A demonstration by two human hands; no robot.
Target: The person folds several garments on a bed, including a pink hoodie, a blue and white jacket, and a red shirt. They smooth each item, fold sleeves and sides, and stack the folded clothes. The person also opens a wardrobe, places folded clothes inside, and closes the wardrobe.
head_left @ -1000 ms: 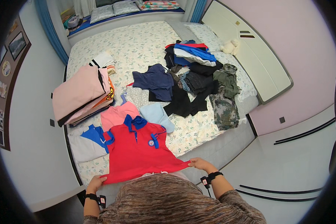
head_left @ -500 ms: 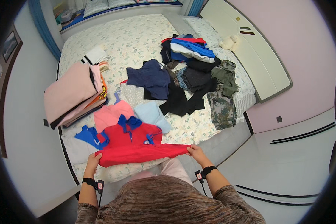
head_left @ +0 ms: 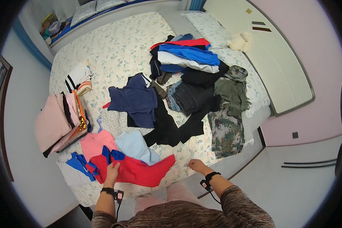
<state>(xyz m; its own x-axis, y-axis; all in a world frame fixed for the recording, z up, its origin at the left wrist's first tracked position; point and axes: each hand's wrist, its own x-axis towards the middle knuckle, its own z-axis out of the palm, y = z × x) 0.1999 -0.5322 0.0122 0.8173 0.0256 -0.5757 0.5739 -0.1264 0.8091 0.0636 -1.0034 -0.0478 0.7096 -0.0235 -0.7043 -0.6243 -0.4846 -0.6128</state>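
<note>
A red polo shirt [head_left: 144, 171] with a blue collar lies folded over at the front of the bed, its hem end pointing right. My left hand [head_left: 112, 171] is closed on the shirt's upper part, just below the collar. Off the shirt's right end, my right hand [head_left: 197, 166] hovers with its fingers curled in and nothing visible in them. Beyond the red shirt lie a pink garment [head_left: 97, 143] and a light blue garment [head_left: 136, 146], both partly beneath it. A white and blue garment [head_left: 73, 171] rests at its left.
A stack of folded clothes [head_left: 53, 121] stands on the bed's left edge, with white striped clothing [head_left: 79, 78] behind it. A navy shirt [head_left: 135, 100], black clothes [head_left: 174, 127], camouflage trousers [head_left: 227, 133] and a mixed pile [head_left: 188, 57] cover the middle and right. A plush toy [head_left: 239, 41] sits by the headboard [head_left: 281, 72].
The red sleeve or hem stretched between both hands has been laid over the shirt. My right hand has let go; my left hand has moved right and onto the shirt's upper part.
</note>
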